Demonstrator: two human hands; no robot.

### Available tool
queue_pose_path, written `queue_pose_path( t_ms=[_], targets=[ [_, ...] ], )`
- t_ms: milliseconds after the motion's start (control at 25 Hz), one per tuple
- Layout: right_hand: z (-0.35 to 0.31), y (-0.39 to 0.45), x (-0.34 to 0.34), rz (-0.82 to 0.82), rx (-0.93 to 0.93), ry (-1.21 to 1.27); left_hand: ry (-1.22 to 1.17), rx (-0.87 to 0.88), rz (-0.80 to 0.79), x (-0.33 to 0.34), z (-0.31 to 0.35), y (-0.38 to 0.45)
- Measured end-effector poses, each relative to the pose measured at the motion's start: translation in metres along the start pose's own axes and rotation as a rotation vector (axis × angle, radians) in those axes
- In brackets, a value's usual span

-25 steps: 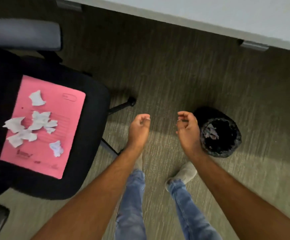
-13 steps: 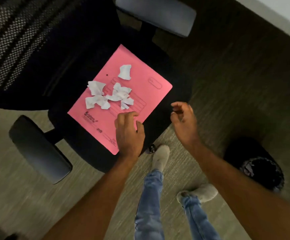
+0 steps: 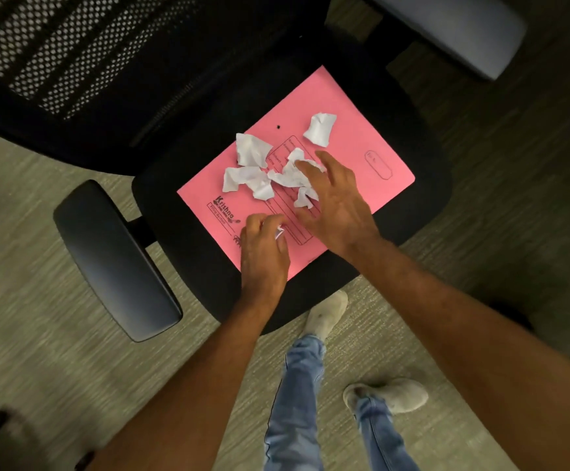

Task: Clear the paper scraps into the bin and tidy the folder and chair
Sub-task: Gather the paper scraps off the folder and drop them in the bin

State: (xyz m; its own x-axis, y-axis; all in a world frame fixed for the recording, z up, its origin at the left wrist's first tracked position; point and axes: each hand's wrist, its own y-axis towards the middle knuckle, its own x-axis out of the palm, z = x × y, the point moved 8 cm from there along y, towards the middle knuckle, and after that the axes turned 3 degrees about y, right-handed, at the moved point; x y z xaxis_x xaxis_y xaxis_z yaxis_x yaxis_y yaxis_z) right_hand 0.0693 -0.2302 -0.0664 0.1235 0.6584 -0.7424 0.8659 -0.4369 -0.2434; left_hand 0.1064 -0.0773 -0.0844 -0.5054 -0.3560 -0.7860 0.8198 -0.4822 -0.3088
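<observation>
Pink folder [image 3: 354, 158] lies flat and skewed on the black seat of the office chair [image 3: 422, 198], printed side up, one corner toward the mesh backrest [image 3: 83, 52]. Head view, the only one I have.

On the folder I count a loose cluster of white crumpled paper scraps [image 3: 251, 166] near its middle, pieces touching or overlapping one another. One further scrap [image 3: 320, 129] sits apart from the cluster, closer to the far corner.

My left hand [image 3: 264, 253] rests on the near edge of the folder, fingers curled inward; a bit of white paper [image 3: 279, 231] shows at the fingertips, so I log it as closed around a small scrap. My right hand [image 3: 336, 207] is spread above the near side of the cluster, fingers apart and reaching over the scraps; the forefinger touches one piece, nothing yet enclosed.

Both armrests are visible: dark one [image 3: 117, 260] to the left, a lighter grey one [image 3: 453, 28] at upper right. Floor is grey-green carpet [image 3: 32, 351]. Below the chair I see jeans [image 3: 297, 402] and two pale shoes [image 3: 326, 314].

Bin: not in frame, location not recorded.
</observation>
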Motion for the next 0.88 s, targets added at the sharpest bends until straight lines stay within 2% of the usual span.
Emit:
queue_pose_path(
  t_ms=[200,320,640,760,880],
  targets=[
    [-0.013,0.021,0.015,-0.137,-0.034,-0.299,-0.023,-0.018,0.189,-0.029,0.0,0.027],
    [-0.008,0.024,0.02,-0.184,-0.029,-0.364,0.051,0.001,0.206,-0.039,0.005,0.059],
    [0.018,0.027,0.008,-0.056,-0.021,-0.113,0.478,0.15,0.122,-0.014,0.007,0.102],
    [0.027,0.03,-0.002,0.034,0.018,0.03,0.533,0.17,0.079,-0.002,0.004,0.108],
    [0.032,0.034,-0.017,0.145,0.058,0.092,0.495,0.201,0.114,-0.001,0.005,0.109]
  ],
)
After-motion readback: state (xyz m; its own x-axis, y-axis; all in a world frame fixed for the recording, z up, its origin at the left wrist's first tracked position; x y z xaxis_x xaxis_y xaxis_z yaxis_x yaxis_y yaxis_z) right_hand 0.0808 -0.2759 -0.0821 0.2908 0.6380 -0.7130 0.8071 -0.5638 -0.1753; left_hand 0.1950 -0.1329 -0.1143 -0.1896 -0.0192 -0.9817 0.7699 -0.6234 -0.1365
